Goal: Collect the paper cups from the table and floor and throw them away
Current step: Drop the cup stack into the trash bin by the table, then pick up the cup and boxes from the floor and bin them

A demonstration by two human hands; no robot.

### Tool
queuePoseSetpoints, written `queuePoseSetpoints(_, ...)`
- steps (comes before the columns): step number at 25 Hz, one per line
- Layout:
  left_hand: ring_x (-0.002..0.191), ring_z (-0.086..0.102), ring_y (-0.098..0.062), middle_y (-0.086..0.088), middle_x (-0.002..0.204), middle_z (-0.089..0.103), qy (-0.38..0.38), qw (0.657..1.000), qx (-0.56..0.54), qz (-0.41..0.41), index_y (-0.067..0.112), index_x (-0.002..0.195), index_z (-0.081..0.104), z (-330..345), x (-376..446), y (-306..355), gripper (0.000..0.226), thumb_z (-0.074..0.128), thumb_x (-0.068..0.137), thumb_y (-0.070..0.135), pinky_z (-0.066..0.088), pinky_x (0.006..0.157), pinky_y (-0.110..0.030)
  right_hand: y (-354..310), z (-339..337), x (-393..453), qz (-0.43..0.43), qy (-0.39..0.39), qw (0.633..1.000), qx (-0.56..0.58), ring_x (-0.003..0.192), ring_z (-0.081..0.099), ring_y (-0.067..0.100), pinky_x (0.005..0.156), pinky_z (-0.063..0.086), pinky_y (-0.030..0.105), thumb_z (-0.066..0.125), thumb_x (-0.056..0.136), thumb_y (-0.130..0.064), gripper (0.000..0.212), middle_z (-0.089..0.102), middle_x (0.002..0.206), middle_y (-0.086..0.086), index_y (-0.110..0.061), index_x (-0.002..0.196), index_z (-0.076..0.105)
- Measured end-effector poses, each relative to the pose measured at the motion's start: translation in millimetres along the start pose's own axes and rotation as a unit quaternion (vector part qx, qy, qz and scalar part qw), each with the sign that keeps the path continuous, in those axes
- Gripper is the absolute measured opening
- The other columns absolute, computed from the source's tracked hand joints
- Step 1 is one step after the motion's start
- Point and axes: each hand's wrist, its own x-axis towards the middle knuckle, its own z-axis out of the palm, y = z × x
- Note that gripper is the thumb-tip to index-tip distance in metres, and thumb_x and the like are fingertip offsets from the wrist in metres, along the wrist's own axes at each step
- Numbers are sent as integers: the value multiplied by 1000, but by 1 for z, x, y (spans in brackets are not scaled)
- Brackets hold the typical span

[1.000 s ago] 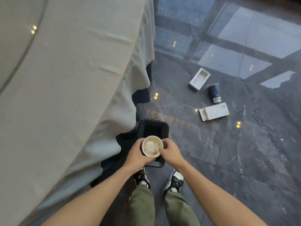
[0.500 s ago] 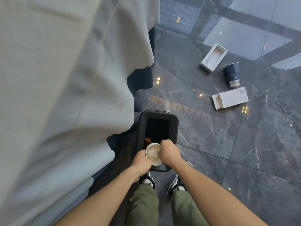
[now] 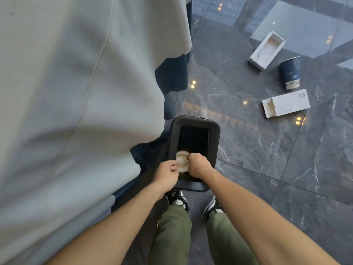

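Note:
A white paper cup (image 3: pixel 181 161) with crumpled paper inside sits between both my hands, just over the near end of the black bin's (image 3: pixel 214 142) opening. My left hand (image 3: pixel 168 174) grips its left side and my right hand (image 3: pixel 198 166) grips its right side. A dark blue paper cup (image 3: pixel 290 72) lies on its side on the floor at the far right, out of reach of both hands.
A table under a grey cloth (image 3: pixel 76 92) fills the left, its hem hanging next to the bin. Two white cardboard boxes (image 3: pixel 266 51) (image 3: pixel 286 103) lie on the dark marble floor beside the blue cup. My shoes stand just behind the bin.
Both hands have lowered the white cup toward the bin's opening. The view has tilted down and closer, so the bin and floor litter look larger.

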Motion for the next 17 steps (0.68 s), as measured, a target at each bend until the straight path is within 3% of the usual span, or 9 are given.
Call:
queuePoseSetpoints(2, 122, 64, -21, -4, 139, 66, -9, 1000, -10, -15, 19, 148, 56, 0, -16, 4, 53, 59, 97, 8, 56, 96, -33, 6, -12, -25, -8, 6, 999, 37, 111, 69, 38, 94, 58, 43, 55, 94, -5, 35, 69, 123, 20, -3, 128, 65)
queuePoseSetpoints(4, 126, 63, -26, -7, 146, 61, -15, 1000, 2, -20, 19, 152, 50, -4, -37, 14, 57, 63, 97, 14, 57, 102, -46, 15, -29, -58, -19, 12, 998, 62, 111, 69, 37, 96, 58, 45, 53, 93, -6, 41, 71, 122, 18, -8, 132, 65)
queuePoseSetpoints(7, 133, 60, -25, -8, 149, 58, -6, 999, 51, 10, 20, 153, 48, -17, -87, 50, 61, 67, 95, 23, 50, 107, -36, 34, -72, -127, -33, 31, 995, 88, 123, 64, 33, 102, 53, 43, 53, 95, -14, 45, 70, 131, 13, -14, 139, 63)
queuePoseSetpoints(13, 132, 59, -24, -5, 145, 61, 16, 988, 127, 83, 20, 150, 51, -25, -195, 177, 62, 71, 93, 32, 43, 96, -29, 93, -167, -255, -37, 66, 992, 100, 137, 54, 30, 111, 45, 42, 55, 98, -32, 46, 61, 147, 10, -16, 141, 62)
queuePoseSetpoints(17, 142, 50, -26, -6, 155, 52, 56, 973, 176, 136, 15, 157, 42, 1, -251, 272, 71, 70, 95, 35, 41, 112, -36, 150, -235, -308, -40, 100, 993, 38, 142, 44, 33, 114, 40, 49, 54, 96, -42, 57, 51, 155, 6, -24, 150, 51)
